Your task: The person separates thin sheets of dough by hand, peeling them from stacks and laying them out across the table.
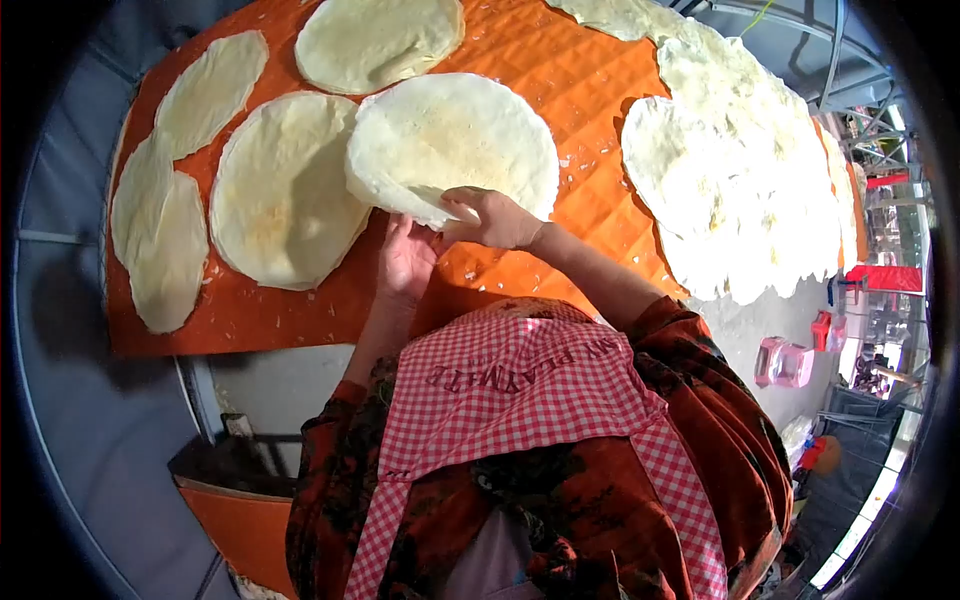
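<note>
A round, pale, thin flatbread (460, 130) is held by its near edge, partly overlapping another flatbread on the left. My right hand (495, 218) is closed on that edge, the fingers lying over the top of the sheet. Below and to the left, my left hand (408, 258) has its palm turned up and its fingertips at the underside of the same edge. Part of its grip is hidden by the bread and my right hand. Beneath lies a quilted orange cloth (590, 150) dotted with pale crumbs.
More flatbreads lie around: one to the left (285, 190), one at the back (380, 40), narrower ones (160, 230) at far left. A large overlapping pile (740, 180) sits brightly lit on the right. Pink-tinted containers (784, 362) stand on the grey floor at right.
</note>
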